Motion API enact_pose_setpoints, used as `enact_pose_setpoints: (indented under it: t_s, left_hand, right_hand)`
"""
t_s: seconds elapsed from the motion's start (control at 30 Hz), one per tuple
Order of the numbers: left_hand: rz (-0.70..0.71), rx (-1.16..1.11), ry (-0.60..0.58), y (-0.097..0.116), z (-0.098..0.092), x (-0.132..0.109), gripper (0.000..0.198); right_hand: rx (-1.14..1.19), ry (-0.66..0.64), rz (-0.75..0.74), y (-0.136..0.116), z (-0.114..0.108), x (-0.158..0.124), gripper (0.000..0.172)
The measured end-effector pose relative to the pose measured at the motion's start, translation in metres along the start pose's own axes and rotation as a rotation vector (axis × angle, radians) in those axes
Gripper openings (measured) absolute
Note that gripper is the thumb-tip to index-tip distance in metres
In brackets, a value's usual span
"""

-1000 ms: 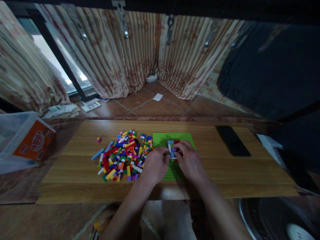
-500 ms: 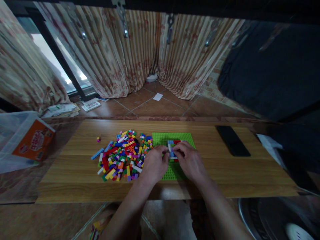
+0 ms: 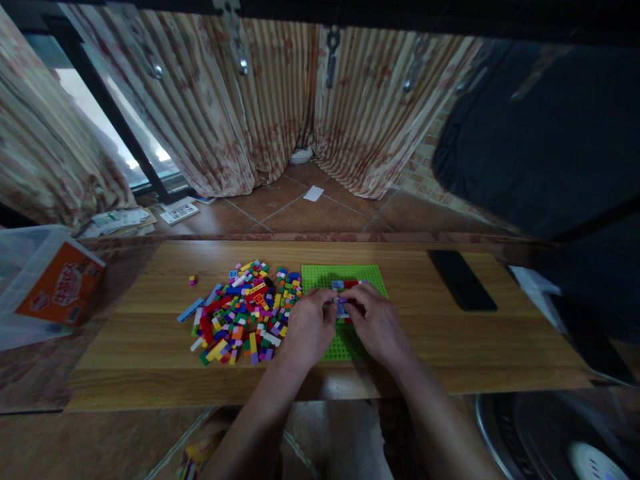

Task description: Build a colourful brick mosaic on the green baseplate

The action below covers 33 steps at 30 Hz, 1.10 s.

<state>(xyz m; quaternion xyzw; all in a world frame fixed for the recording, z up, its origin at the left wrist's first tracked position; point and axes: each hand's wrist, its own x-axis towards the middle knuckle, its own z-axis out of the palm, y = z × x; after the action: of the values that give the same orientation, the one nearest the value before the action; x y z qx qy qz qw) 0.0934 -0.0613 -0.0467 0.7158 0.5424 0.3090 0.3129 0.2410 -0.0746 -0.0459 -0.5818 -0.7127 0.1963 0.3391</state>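
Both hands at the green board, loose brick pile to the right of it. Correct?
Wrong side: the head view shows the brick pile left of the green board. Left hand and right hand are both at the board, as you say.

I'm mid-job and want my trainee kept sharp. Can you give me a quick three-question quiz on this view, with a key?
1. Multiple choice: what colour is the studded baseplate beneath the fingertips of the left hand and right hand?
A) red
B) green
C) blue

2. True or false: the flat black slab lies on the wooden table, to the right of both hands.

3. Fill in the gap: seen from the wearer's side, the big pile of loose bricks lies to the ____ of the baseplate.

Key: 1. B; 2. True; 3. left
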Motion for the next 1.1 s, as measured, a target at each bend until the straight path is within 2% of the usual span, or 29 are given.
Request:
enact_pose_setpoints:
  t_s: [0.23, 0.37, 0.47, 0.57, 0.67, 0.8, 0.93, 1.1]
  left_hand:
    - [0.007, 0.001, -0.005, 0.003, 0.002, 0.002, 0.027]
    - [-0.018, 0.011, -0.005, 0.006, 0.001, 0.001, 0.025]
    - [-0.027, 0.009, -0.012, 0.009, 0.000, 0.001, 0.022]
    - [-0.005, 0.046, -0.036, 0.011, 0.003, 0.000, 0.021]
    - [0.023, 0.149, -0.044, 0.013, 0.008, -0.001, 0.022]
    - [0.041, 0.256, -0.028, 0.016, 0.013, -0.002, 0.024]
    - [0.045, 0.257, -0.001, 0.018, 0.015, -0.002, 0.025]
    - [0.039, 0.185, 0.059, 0.017, 0.018, -0.001, 0.025]
  right_hand:
    - [0.016, 0.022, 0.036, -0.002, -0.002, 0.001, 0.015]
    - [0.058, 0.076, 0.093, 0.007, -0.013, -0.002, 0.012]
    - [0.075, 0.061, 0.100, 0.015, -0.018, -0.004, 0.013]
    - [0.060, 0.028, 0.067, 0.017, -0.017, -0.003, 0.015]
    - [0.057, 0.053, 0.064, 0.015, -0.013, 0.001, 0.018]
    - [0.117, 0.135, 0.174, 0.013, -0.008, 0.005, 0.016]
    - [0.140, 0.207, 0.240, 0.012, -0.005, 0.004, 0.012]
    - [0.089, 0.197, 0.185, 0.013, -0.005, 0.001, 0.014]
